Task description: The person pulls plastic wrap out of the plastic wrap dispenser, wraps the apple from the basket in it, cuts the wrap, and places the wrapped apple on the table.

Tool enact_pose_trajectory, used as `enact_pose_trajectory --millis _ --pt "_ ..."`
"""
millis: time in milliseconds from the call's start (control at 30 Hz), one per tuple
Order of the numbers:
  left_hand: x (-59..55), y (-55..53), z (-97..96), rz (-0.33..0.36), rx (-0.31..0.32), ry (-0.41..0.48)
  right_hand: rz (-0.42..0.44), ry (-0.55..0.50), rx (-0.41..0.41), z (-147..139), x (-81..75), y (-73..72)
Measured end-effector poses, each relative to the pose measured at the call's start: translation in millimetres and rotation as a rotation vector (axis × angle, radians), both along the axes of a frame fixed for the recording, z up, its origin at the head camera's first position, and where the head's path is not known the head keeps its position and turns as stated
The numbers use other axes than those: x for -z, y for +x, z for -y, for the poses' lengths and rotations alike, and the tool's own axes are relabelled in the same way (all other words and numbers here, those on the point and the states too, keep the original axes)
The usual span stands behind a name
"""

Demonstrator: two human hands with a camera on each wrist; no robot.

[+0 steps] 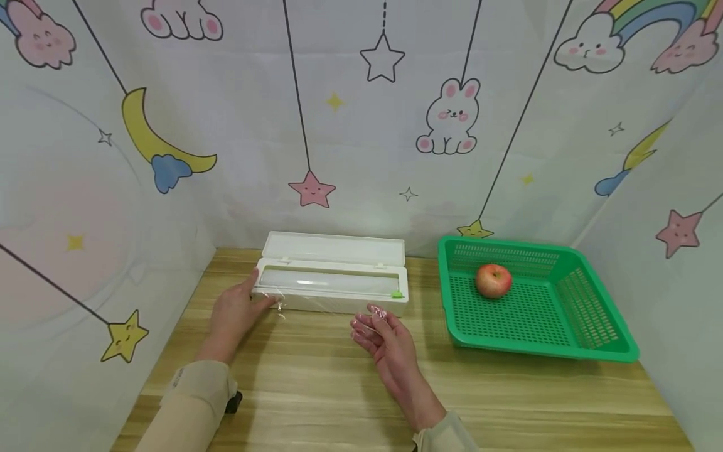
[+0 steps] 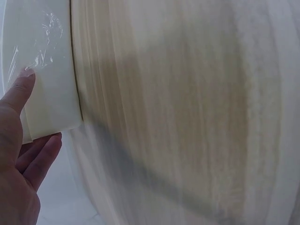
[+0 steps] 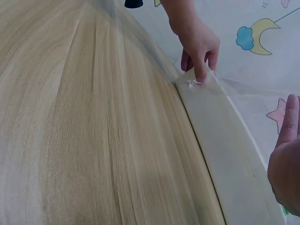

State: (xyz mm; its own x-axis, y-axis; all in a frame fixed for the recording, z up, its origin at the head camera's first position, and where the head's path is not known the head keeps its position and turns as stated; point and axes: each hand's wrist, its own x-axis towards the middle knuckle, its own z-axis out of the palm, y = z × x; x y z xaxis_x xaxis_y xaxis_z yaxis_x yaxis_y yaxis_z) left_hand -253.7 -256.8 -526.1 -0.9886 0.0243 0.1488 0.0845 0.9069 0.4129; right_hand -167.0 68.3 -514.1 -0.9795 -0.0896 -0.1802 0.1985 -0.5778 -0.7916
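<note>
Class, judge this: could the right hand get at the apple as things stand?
Probably yes: the apple sits uncovered in the green basket near the right hand, though that hand holds clear film.

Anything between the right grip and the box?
Only clear film, running from the front of the box to the right grip. Nothing solid visible between; the basket sits off to the right.

What a setting it was, a little booth-like nook! White sheeting walled a wood-grain tabletop on three sides, and across it came a bunny, a crescent moon, a rainbow! Household goods, too: an apple in a green basket, a white film dispenser. Home or studio? The view couldn't settle it.
</note>
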Motion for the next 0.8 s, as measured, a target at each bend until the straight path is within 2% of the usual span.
enact_pose_trajectory --millis 133,267,467,800 --pt "1.2 -0.4 -3.5 -0.031 -0.005 -0.023 -0.001 -0.003 0.009 1 -1.4 2.3" --pt "2.6 0.8 -4.8 -0.032 -0.019 -0.035 0.015 -0.018 0.014 2 -2.4 6.6" --pt "2.7 3.9 -4.5 -0.045 -0.029 -0.026 0.037 -0.015 0.014 3 -5.0 13.1" --pt "7.0 2.3 -4.0 -0.068 -0.03 -0.021 0.04 -0.028 0.023 4 -9.5 21.7"
